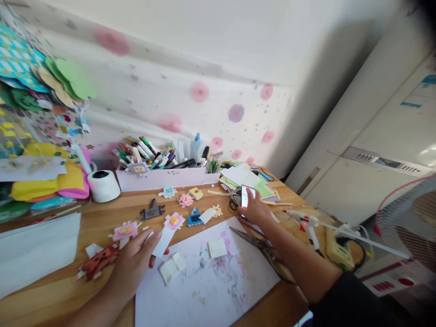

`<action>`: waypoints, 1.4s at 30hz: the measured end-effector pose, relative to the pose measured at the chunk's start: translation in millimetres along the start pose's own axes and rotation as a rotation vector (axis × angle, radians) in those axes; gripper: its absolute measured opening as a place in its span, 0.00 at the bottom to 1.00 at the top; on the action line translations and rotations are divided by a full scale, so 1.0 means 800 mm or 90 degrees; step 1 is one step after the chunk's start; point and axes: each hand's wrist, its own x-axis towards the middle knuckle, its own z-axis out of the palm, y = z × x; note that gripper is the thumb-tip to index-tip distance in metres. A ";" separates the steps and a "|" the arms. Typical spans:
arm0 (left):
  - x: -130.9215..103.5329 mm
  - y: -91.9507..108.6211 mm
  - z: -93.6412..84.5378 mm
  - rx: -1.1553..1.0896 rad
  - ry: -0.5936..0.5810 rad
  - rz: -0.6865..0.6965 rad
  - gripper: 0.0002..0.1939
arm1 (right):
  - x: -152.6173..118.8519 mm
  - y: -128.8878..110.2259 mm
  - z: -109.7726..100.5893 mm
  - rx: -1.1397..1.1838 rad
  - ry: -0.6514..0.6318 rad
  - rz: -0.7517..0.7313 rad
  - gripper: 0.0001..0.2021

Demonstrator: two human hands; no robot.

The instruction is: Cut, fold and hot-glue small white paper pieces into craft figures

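Note:
My left hand [138,259] is closed with a white paper strip [164,241] between thumb and fingers, over the left edge of a stained white sheet [204,290]. My right hand [257,210] reaches across to a phone [244,196] with a lit screen; its thumb and fingers lie over the phone. Two small folded white pieces, a left one [172,268] and a right one [217,248], rest on the sheet. Large scissors [260,245] lie beneath my right forearm. Small coloured paper figures, including a pink one [175,221] and a blue one [194,218], are spread behind the sheet.
A pen box [160,179] lines the wall beside a white thread spool [104,185]. Smaller scissors [234,200] and stacked coloured paper [262,186] are near the phone. A glue gun [308,227] and a fan [412,218] stand right. A brown figure [100,261] lies left.

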 end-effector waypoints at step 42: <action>-0.011 0.003 0.000 0.012 0.012 0.060 0.19 | -0.037 0.080 -0.067 0.102 -0.141 -0.167 0.26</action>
